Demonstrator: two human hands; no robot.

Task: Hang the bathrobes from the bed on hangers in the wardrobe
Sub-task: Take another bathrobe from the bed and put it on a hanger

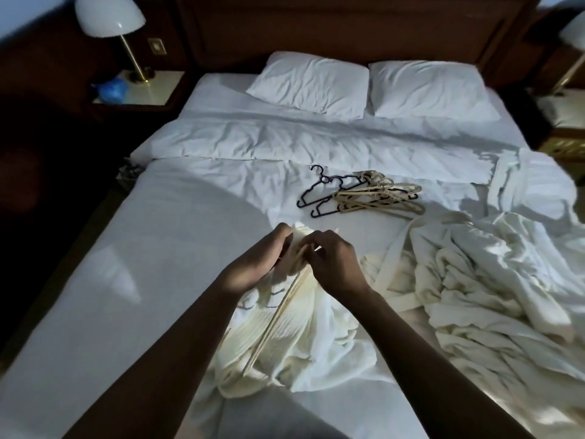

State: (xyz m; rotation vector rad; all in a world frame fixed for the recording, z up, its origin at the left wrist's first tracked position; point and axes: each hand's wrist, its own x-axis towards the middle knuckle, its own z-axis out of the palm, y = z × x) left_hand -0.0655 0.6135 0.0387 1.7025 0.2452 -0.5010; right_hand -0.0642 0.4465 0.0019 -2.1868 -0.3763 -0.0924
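Observation:
A cream bathrobe (294, 340) lies bunched on the bed (110, 296) in front of me. A beige hanger (275, 321) is partly inside it, one long arm running down across the cloth. My left hand (253, 258) grips the robe's collar fabric at the top. My right hand (332, 261) pinches the hanger and cloth right beside it. More cream bathrobes (474, 280) lie heaped on the right half of the bed. A pile of beige hangers (376, 198) and a dark hanger (323, 191) rest further up the bed.
Two white pillows (310, 83) and a folded duvet (285, 141) fill the head of the bed. A nightstand (139, 90) with a white lamp (109, 17) stands at the left. Another nightstand (563, 112) sits at the right edge.

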